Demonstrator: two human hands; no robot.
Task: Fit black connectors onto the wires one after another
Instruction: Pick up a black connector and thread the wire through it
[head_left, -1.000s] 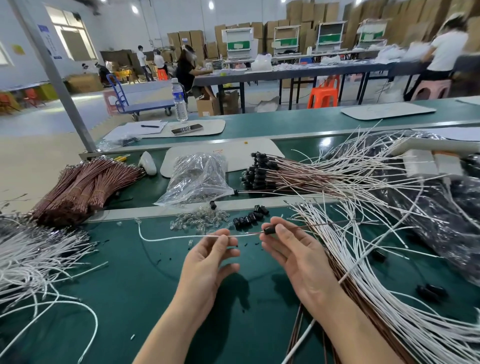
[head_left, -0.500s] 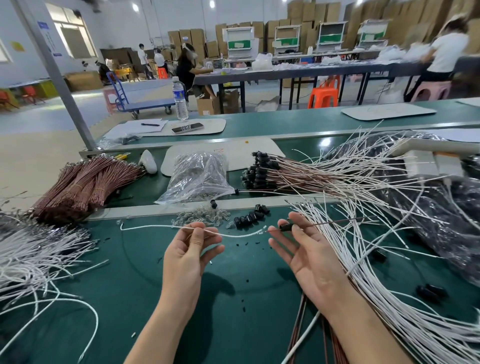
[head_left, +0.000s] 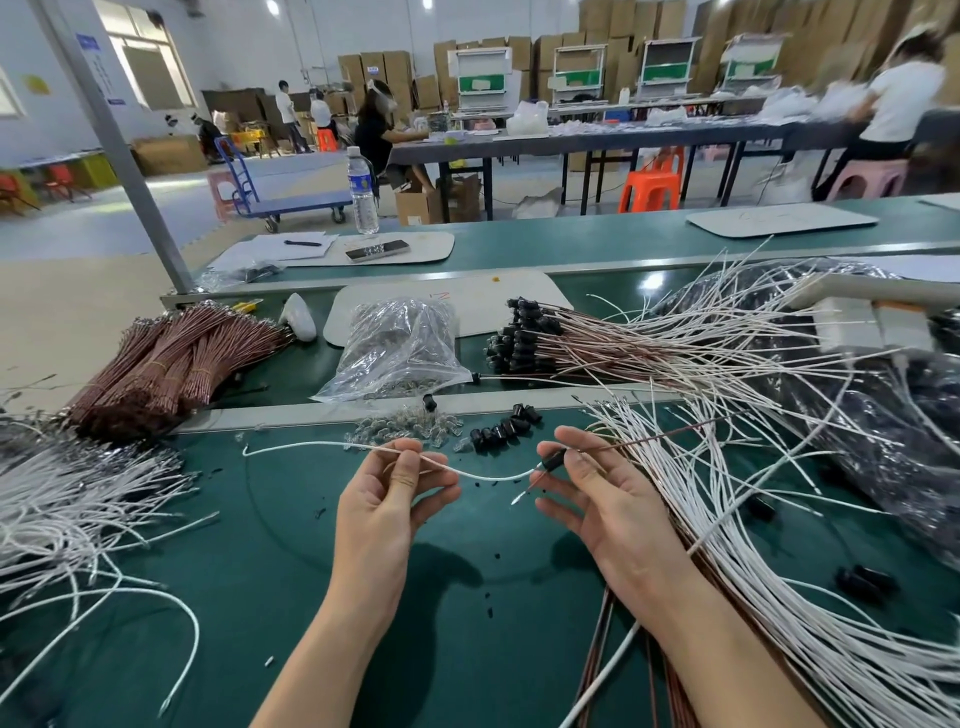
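While left fingers (head_left: 411, 460) pinch a white wire (head_left: 311, 445), right fingers (head_left: 586, 470) pinch a black connector (head_left: 551, 460) — above green mat (head_left: 260, 545).

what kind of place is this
Probably a factory assembly floor: a long green workbench piled with bundled wires, stacked cardboard boxes along the back wall, and another worker seated at a bench.

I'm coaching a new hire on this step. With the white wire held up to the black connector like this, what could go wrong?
1. The left hand pinches the white wire well back from its end, and it sags toward the black connector; pushed, it may buckle instead of seating.
2. The right hand holds the connector only at the fingertips, so it could slip into the loose white wires below the wrist.
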